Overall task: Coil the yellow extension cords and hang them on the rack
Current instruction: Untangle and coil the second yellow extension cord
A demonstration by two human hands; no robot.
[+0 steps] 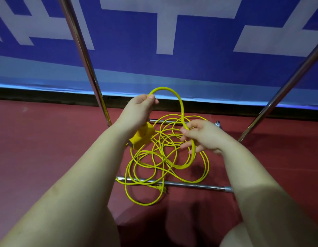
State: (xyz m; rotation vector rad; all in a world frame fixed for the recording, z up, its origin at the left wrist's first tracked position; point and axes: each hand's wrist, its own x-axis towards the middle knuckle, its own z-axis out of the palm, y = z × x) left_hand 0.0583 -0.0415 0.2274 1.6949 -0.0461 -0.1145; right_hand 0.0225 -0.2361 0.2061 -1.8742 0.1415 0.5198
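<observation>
— What are the hands doing?

— The left hand (139, 108) is raised, fingers and thumb curled round the yellow extension cord (165, 157), pinching it where a loop arches up and over. The yellow socket block (141, 138) hangs just beneath that wrist, partly hidden by the forearm.

— And the other?

— The right hand (202, 136) sits lower and to the side, thumb and forefinger closed on the far end of the same loop; the other fingers are spread loosely, and the cord drops past them. The two hands are apart, joined only by that arch of cord. Both forearms reach forward and down.

— Where's the rest of the cord?

— In a loose tangle on the red floor (47, 148), directly under the hands, lying across the rack's near base bar (199, 185). The plug (161, 188) rests just by that bar. A far base bar (161, 121) shows behind the tangle.

— And the rack itself?

— Two chrome uprights: the left upright (83, 56) and the right upright (286, 90) rise on either side, before a blue and white banner (172, 65).
</observation>
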